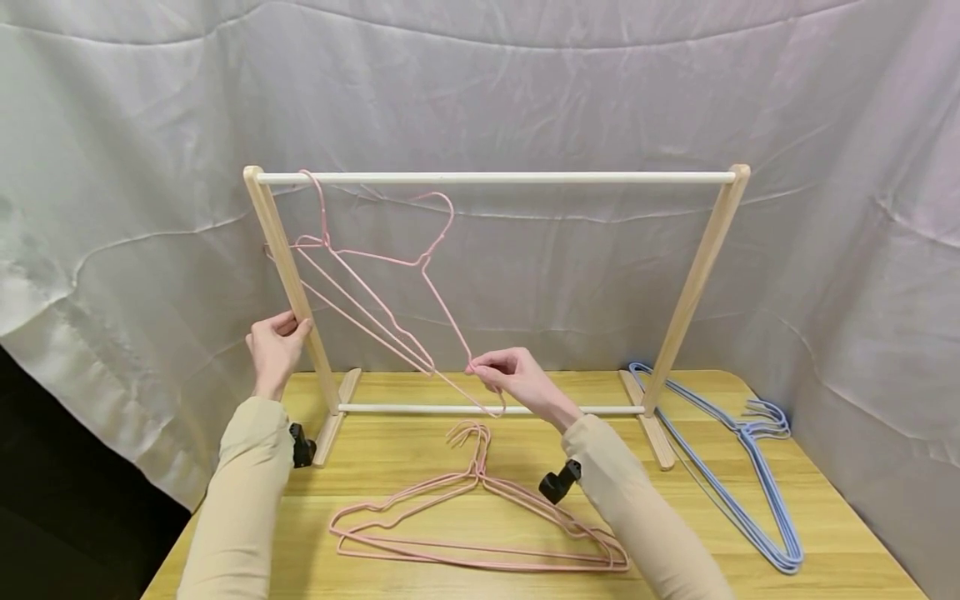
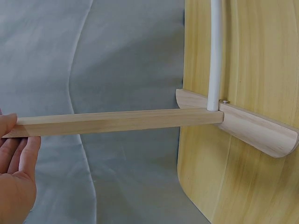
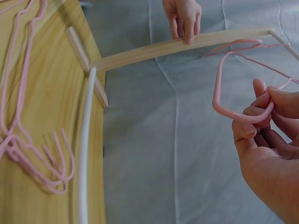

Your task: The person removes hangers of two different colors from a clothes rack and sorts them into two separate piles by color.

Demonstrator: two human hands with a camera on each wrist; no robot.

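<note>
My left hand [image 1: 274, 346] grips the left wooden post [image 1: 279, 242] of a small clothes rack, thumb on one side and fingers on the other. My right hand [image 1: 525, 383] pinches a pink hanger [image 1: 447, 312] near one lower corner; the right wrist view shows thumb and fingers around its bent wire [image 3: 217, 88]. This hanger is tilted, its hook below the white top rod [image 1: 495, 177] and apart from it. Another pink hanger [image 1: 323, 204] hangs by its hook at the rod's left end, and the two overlap in the head view.
Several pink hangers [image 1: 480, 479] lie stacked on the wooden table [image 1: 405, 458] in front of the rack. A bundle of blue hangers [image 1: 772, 492] lies at the right, by the right post [image 1: 697, 283]. A lower white bar [image 1: 420, 408] joins the posts. Grey cloth [image 1: 570, 100] hangs behind.
</note>
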